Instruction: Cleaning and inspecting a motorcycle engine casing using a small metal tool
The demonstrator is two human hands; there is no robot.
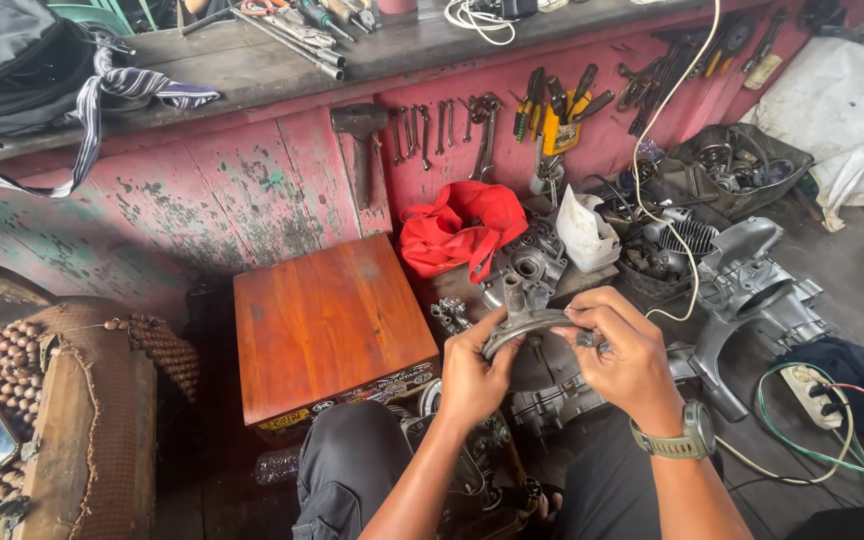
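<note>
Wooden box (327, 325): red-brown, flat-topped, left of the hands. Left hand (472, 375): grip closed on the left rim of a curved grey metal engine part (524, 330), held above the lap. The part: likely cast metal, stiff, fairly heavy, probably oily and slippery; best held at both rim ends, as here. Right hand (624, 360): fingertips pinch its right end; wristwatch (677, 440) worn. Engine casing (752, 285): on the floor, right.

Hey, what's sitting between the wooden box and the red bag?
In the head view, the stretch between the wooden box and the red bag holds nothing; only dark floor shows, with the pink wall behind it.
</note>
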